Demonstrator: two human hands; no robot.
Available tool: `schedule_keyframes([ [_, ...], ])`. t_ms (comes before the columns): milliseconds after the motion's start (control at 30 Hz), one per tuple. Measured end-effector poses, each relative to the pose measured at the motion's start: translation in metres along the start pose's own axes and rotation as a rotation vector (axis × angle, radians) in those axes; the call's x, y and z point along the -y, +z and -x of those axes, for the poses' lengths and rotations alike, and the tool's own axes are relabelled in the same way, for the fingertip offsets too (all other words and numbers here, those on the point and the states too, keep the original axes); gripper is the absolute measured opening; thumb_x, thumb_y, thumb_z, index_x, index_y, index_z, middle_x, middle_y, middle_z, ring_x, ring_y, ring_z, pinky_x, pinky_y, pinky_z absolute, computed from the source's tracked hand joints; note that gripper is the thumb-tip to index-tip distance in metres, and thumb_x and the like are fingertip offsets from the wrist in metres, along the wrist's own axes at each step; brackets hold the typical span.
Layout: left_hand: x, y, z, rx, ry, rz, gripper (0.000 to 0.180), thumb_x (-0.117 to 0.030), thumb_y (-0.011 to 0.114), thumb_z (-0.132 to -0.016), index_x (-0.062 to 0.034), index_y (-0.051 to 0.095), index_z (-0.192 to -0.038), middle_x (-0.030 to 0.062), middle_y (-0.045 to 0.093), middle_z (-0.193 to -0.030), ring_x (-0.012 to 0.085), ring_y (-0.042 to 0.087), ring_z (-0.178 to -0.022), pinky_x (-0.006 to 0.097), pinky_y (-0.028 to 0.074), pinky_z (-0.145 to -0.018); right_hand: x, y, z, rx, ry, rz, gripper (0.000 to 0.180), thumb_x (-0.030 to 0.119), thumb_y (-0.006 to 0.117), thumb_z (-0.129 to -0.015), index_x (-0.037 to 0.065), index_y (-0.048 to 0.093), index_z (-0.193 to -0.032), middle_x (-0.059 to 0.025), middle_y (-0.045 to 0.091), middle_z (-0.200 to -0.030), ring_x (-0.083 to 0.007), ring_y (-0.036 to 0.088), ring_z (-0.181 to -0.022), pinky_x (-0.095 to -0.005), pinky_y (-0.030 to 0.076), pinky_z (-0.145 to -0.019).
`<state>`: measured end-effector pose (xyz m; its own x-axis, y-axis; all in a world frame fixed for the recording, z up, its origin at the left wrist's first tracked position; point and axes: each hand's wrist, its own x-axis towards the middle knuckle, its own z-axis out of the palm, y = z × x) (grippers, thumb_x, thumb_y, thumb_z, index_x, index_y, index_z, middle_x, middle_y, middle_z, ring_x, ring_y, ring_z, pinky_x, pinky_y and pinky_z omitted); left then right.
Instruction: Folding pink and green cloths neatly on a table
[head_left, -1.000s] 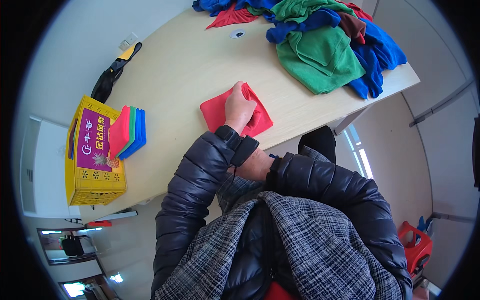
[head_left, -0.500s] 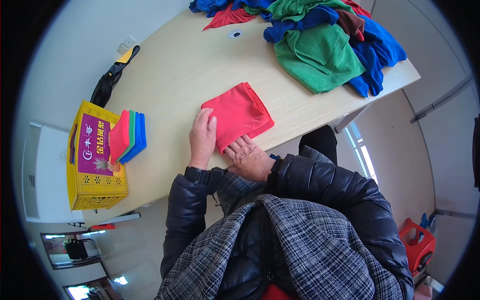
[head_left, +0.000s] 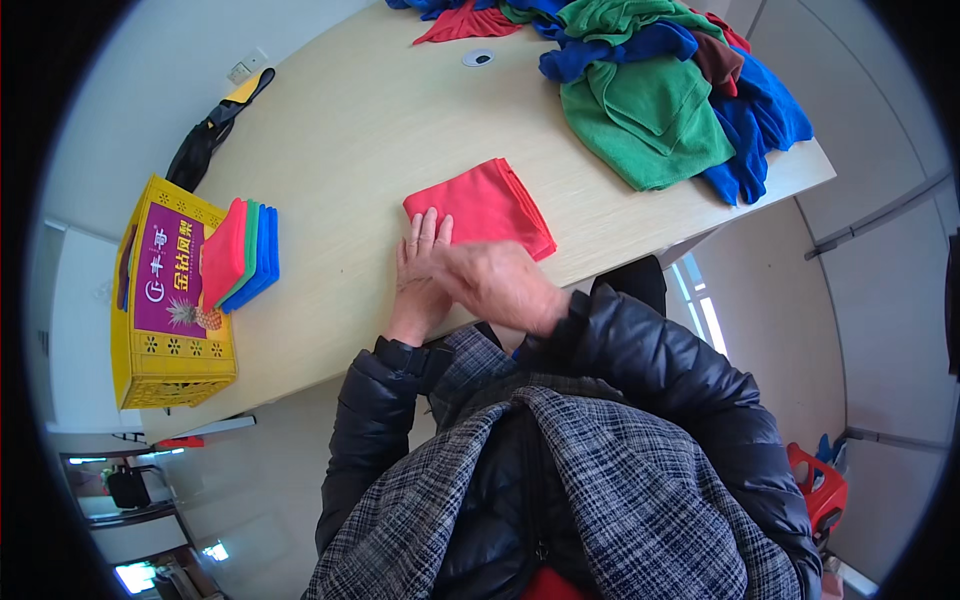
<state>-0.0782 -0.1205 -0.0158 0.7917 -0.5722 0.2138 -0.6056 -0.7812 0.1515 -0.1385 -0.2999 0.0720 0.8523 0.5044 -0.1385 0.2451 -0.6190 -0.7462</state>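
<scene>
Head view: a yellow box point(head_left: 170, 300) sits at the left of the table point(head_left: 340, 140), with folded cloths point(head_left: 240, 255) stacked on it. A big pile of cloths point(head_left: 660, 90) lies far off. The left hand point(head_left: 420, 275) lies flat and open, fingertips on the folded red cloth point(head_left: 485, 205). The right hand point(head_left: 495, 285) lies loosely open, holding nothing, crossing over the left hand. The red cloth's long side runs from the person toward the far right.

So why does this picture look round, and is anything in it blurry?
Head view: a fisheye lens, so the picture sits in a black circle and the wooden table edges bow toward the rim. Light is soft and even, no glare. The right hand is smeared by motion; the left hand and folded red cloth look sharp.
</scene>
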Motion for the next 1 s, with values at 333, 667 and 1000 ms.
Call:
schedule_keyframes([
  [333,-0.009,-0.009,0.001,0.080,-0.064,-0.025,0.074,-0.044,0.055,-0.099,-0.0053,0.031,-0.157,0.0152,0.023,-0.166,0.0341,0.017,-0.155,0.060,0.019,-0.121,-0.091,0.025,-0.057,-0.604,0.054,0.668,0.063,0.045,0.043,-0.104,0.006,0.040,-0.153,-0.0172,0.038,-0.159,-0.0375,0.031,-0.149,-0.0512,0.025,-0.120],
  [667,0.009,-0.015,-0.015,-0.020,-0.094,0.056,0.071,-0.048,0.045,-0.104,-0.0058,0.029,-0.158,0.0151,0.024,-0.166,0.0324,0.019,-0.155,0.058,0.019,-0.122,-0.093,0.006,-0.047,-0.617,0.161,0.699,0.063,0.043,0.046,-0.103,0.005,0.040,-0.153,-0.0157,0.035,-0.161,-0.0367,0.030,-0.149,-0.0509,0.023,-0.122],
  [1000,0.022,0.000,-0.033,0.042,-0.130,0.030,0.066,-0.045,0.043,-0.105,-0.0039,0.034,-0.156,0.0167,0.032,-0.162,0.0335,0.026,-0.152,0.057,0.020,-0.121,-0.100,0.014,-0.056,-0.577,0.060,0.638,0.061,0.041,0.048,-0.102,0.006,0.043,-0.152,-0.0152,0.040,-0.158,-0.0359,0.031,-0.149,-0.0528,0.022,-0.122],
])
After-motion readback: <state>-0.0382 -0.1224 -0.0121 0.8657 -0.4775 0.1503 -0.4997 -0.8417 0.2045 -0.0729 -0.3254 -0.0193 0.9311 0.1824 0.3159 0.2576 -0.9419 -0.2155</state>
